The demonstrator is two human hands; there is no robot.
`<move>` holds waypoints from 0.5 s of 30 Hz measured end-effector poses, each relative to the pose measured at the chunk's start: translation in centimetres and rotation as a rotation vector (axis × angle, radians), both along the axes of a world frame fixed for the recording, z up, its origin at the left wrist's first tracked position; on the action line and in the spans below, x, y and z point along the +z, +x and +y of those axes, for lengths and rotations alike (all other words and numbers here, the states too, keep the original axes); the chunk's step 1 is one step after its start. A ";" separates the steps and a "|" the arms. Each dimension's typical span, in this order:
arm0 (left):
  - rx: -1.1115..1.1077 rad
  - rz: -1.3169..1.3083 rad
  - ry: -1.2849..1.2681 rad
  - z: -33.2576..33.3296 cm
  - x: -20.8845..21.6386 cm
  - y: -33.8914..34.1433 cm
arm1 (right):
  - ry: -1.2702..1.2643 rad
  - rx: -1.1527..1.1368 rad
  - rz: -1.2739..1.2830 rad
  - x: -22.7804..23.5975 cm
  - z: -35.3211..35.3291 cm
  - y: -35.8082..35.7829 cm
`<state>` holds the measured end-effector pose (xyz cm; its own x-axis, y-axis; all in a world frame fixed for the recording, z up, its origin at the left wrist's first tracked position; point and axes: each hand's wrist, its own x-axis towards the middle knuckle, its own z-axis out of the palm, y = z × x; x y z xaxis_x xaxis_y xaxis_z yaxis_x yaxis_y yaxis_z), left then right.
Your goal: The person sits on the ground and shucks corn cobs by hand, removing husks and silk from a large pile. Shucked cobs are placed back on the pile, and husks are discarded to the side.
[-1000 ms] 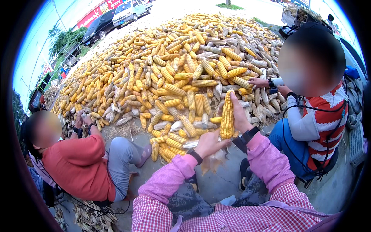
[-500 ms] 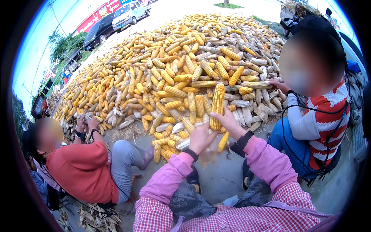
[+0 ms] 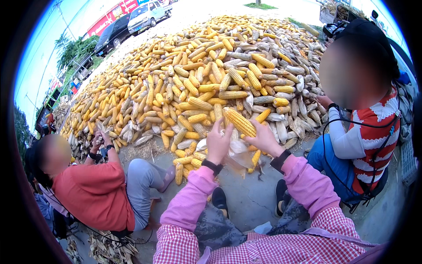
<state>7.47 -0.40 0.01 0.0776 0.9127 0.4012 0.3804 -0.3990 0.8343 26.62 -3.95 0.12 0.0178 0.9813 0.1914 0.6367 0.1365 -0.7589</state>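
Tipped leftward from upright, a bare corn ear (image 3: 239,122) sits pinched in the right hand (image 3: 266,140) before heaped corn (image 3: 184,81), seemingly borne there alone; the left hand (image 3: 218,143) spreads its fingers alongside, contact unclear.

On my feed, taking the pale van (image 3: 145,20) as my landmark, I see a long red signboard (image 3: 105,23) behind it and to its left, bearing white lettering that I find too small to read reliably. A blue sign panel (image 3: 143,1) with pale characters stands just beside that board, directly behind the van. On the van's own front I spot a blue number plate (image 3: 137,29), its characters blurred for me. Well left of the van, a small reddish board (image 3: 55,83) looks printed but stays illegible.
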 end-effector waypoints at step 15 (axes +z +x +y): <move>0.021 -0.237 -0.194 1.3 -1.8 -3.8 | 0.158 0.120 -0.361 1.3 -1.3 -0.7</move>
<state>3.70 0.87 -1.76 -0.0169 0.9745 0.2238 0.1729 -0.2176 0.9606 25.89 -5.23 1.43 -0.1911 0.9304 0.3127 0.8307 0.3230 -0.4534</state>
